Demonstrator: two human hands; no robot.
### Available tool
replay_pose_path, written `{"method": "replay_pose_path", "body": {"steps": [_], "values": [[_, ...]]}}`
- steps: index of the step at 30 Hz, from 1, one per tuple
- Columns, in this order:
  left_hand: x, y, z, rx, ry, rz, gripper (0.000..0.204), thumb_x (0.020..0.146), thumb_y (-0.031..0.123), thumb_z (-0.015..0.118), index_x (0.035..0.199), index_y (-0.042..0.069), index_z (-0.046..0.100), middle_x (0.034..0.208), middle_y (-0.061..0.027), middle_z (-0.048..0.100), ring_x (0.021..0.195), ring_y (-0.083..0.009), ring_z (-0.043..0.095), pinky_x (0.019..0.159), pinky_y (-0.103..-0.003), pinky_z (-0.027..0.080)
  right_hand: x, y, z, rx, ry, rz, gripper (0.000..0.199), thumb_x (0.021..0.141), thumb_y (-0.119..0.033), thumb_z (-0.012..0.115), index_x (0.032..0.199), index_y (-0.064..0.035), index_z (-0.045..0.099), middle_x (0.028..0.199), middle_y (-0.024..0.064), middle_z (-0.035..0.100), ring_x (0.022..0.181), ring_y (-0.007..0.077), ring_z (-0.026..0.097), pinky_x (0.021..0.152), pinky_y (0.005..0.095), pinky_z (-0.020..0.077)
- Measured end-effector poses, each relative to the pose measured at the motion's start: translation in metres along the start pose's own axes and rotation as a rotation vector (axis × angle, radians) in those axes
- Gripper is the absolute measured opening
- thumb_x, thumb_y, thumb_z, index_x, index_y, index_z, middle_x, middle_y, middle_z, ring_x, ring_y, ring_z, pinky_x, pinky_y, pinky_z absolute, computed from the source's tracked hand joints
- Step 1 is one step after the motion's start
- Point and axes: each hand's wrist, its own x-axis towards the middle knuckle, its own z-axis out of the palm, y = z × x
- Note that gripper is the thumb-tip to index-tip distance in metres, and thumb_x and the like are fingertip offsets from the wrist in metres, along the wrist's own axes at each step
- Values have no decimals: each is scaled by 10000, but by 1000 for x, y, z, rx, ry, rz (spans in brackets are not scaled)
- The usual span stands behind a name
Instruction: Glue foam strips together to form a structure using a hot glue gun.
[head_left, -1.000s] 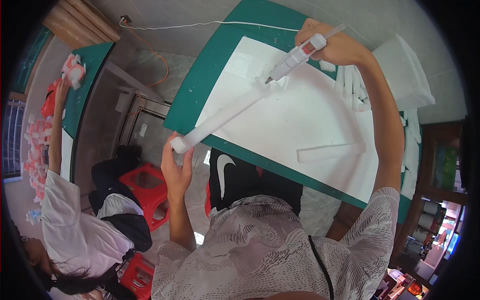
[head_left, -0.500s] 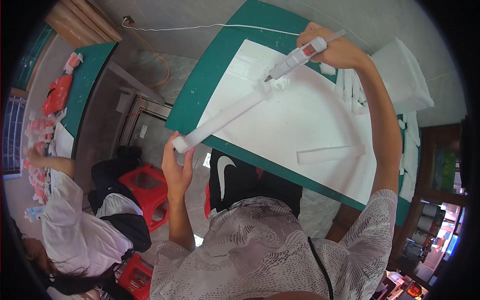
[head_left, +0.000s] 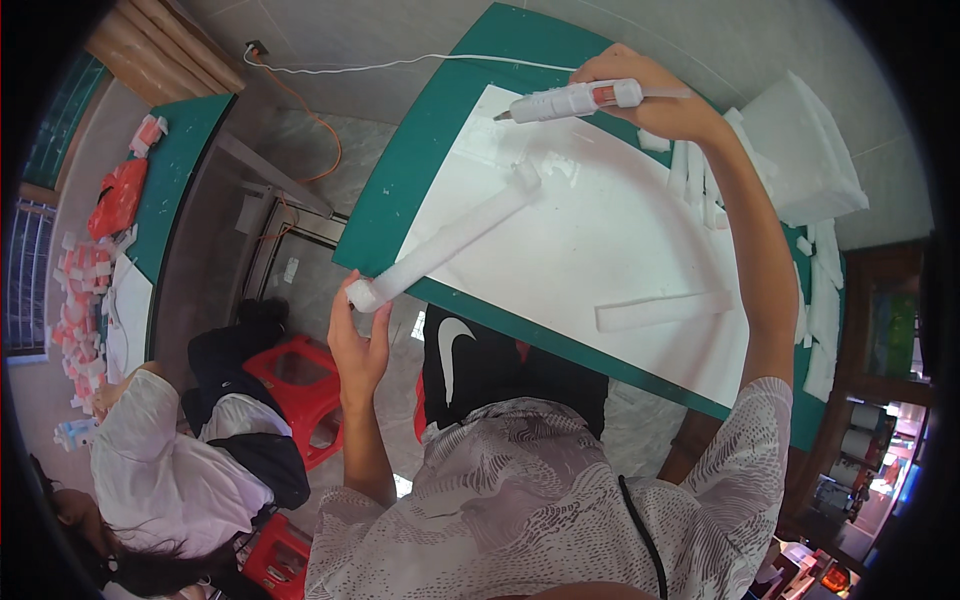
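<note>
Head view: The left hand (head_left: pixel 360 350) pinches the near left end of a long white foam strip (head_left: pixel 462 232) between thumb and fingers; a small foam block (head_left: pixel 361 294) sits at this end. The strip runs from beyond the near edge of the green table (head_left: pixel 392 190) toward the far right, over a white sheet (head_left: pixel 580 240). Whether its far end touches the sheet cannot be told.

The right hand (head_left: pixel 645 88) has its fingers wrapped around a white glue gun (head_left: pixel 572 101). The nozzle points left, above the far part of the sheet, apart from the strip. Finger position on the trigger cannot be told.

A second foam strip (head_left: pixel 662 311) lies on the right part of the sheet. A large white foam block (head_left: pixel 805 150) stands at the far right. A white cord (head_left: pixel 420 61) crosses the table's far end. To the left, a co-worker (head_left: pixel 180 480) is beside another green table (head_left: pixel 190 150).
</note>
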Motion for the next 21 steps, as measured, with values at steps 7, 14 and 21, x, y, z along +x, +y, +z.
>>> {"method": "replay_pose_path", "body": {"steps": [7, 14, 21], "values": [[-1, -2, 2, -36, 0, -20, 500, 858, 43, 712, 1311, -41, 517, 1233, -215, 622, 1106, -305, 629, 948, -366, 471, 1, 2, 37, 46, 90, -156, 286, 901, -95, 640, 1186, -103, 629, 1315, 83, 595, 1193, 282, 505, 1026, 390, 438], [-3, -8, 1, -54, 0, -24, 498, 858, 42, 711, 1308, -47, 518, 1222, -216, 625, 1108, -296, 628, 952, -363, 468, -2, -10, 66, -37, 123, 2, 408, 837, 47, 643, 1171, -183, 594, 1430, 69, 481, 1281, 310, 471, 1034, 404, 456], [-1, -5, 1, -69, -8, -33, 497, 863, 43, 705, 1311, -52, 512, 1202, -215, 631, 1095, -289, 630, 961, -364, 464, -7, 22, 88, -400, 27, -114, 351, 850, 20, 616, 1140, -178, 593, 1403, 89, 479, 1275, 292, 466, 988, 379, 501]]}}
